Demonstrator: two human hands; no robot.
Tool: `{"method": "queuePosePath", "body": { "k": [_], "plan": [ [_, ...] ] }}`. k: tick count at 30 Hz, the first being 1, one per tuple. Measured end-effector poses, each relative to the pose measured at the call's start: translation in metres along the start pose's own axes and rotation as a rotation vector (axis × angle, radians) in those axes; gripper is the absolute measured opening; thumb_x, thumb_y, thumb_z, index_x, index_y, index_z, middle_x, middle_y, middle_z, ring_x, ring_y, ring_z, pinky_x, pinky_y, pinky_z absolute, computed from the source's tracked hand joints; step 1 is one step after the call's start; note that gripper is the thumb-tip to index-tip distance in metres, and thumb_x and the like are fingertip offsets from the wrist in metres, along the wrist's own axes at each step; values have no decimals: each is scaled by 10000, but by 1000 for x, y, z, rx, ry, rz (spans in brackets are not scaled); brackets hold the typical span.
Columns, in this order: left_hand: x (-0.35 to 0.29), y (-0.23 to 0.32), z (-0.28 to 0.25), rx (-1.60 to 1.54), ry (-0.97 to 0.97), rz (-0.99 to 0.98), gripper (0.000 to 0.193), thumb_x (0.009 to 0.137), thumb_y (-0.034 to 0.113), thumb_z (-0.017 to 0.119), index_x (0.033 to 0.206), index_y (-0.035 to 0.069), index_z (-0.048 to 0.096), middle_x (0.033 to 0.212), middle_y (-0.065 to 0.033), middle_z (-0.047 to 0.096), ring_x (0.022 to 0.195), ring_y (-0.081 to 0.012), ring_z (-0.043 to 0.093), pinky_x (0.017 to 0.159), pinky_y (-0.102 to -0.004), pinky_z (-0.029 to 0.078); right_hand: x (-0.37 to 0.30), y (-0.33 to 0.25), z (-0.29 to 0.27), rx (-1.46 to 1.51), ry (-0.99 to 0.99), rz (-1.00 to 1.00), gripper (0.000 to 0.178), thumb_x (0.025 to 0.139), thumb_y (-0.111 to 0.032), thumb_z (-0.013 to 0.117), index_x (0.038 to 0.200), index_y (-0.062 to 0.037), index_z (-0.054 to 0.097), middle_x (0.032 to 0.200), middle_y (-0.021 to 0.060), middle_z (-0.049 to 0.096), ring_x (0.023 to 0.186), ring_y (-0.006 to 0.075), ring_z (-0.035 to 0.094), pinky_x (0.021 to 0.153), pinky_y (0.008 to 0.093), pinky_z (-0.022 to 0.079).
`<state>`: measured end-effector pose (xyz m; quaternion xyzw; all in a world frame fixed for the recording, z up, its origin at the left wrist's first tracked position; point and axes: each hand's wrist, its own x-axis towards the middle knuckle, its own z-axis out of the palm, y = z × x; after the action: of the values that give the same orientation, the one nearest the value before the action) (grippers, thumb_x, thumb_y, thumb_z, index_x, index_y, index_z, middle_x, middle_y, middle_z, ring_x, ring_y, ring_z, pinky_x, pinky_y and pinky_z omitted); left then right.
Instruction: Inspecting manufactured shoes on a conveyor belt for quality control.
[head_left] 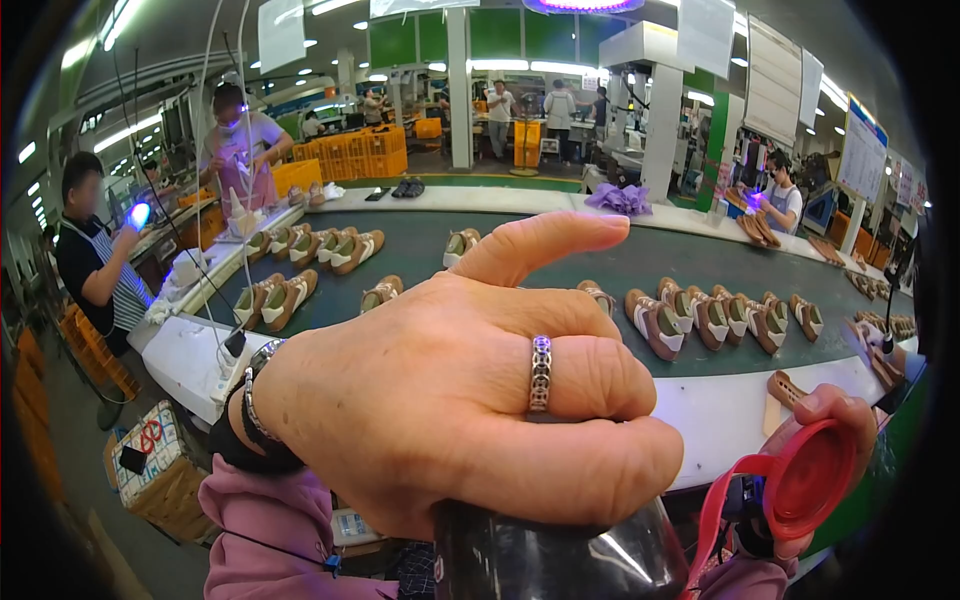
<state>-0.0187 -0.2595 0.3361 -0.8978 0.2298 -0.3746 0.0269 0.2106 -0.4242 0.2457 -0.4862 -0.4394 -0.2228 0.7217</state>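
Large in the middle, my left hand [450, 390] is seen from the back, with a ring on one finger. Its fingers curl over the top of a dark, glossy bottle [560, 560] at the lower edge, and one finger stretches out to the right. On the right, my right hand [845, 408] has its fingertips around a red round lid [808, 478], turned with its inside toward me. A red strap [715, 510] runs from the lid down beside the bottle. The bottle's mouth is hidden under my left hand.
Behind my hands, a dark green conveyor belt [560, 270] carries several brown and white shoes [660, 322]. A white ledge [700, 400] borders it, with a brown shoe piece [785, 388] near my right hand. Co-workers stand at left and right; a box [170, 470] stands lower left.
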Motion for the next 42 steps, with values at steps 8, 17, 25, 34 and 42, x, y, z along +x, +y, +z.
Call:
{"method": "queuePosePath", "body": {
  "k": [8, 17, 25, 34, 42],
  "plan": [
    [13, -3, 11, -3, -8, -3, 95, 768, 33, 620, 816, 112, 598, 841, -61, 666, 711, -184, 644, 989, -542, 321, 4, 42, -41, 260, -229, -46, 1137, 473, -771, 687, 1186, 72, 417, 938, 173, 477, 803, 172, 467, 698, 228, 348],
    [21, -11, 26, 3, 23, 2, 91, 764, 33, 618, 803, 112, 595, 834, -62, 668, 692, -185, 640, 987, -534, 327, 19, 49, -32, 297, -229, -196, 1151, 472, -760, 703, 1199, 83, 410, 951, 175, 480, 833, 176, 471, 733, 232, 341],
    [29, -12, 33, 28, 31, 23, 84, 774, 37, 609, 811, 111, 596, 831, -62, 668, 687, -187, 640, 986, -534, 328, 14, 53, -33, 249, -138, -120, 1141, 473, -781, 681, 1181, 78, 428, 935, 167, 488, 819, 187, 476, 720, 237, 339],
    [35, -8, 37, 5, 25, 9, 84, 767, 33, 614, 808, 105, 599, 845, -66, 666, 702, -194, 640, 990, -532, 322, 25, 49, -34, 249, -212, -136, 1103, 509, -755, 692, 1184, 74, 421, 950, 167, 490, 802, 170, 472, 705, 236, 347],
    [39, -10, 43, 6, 18, 17, 78, 769, 31, 610, 803, 100, 600, 837, -73, 667, 696, -194, 640, 993, -532, 317, 28, 57, -41, 344, -297, -143, 1106, 510, -734, 713, 1200, 75, 405, 972, 169, 491, 755, 132, 464, 632, 191, 346]
  ]
}}
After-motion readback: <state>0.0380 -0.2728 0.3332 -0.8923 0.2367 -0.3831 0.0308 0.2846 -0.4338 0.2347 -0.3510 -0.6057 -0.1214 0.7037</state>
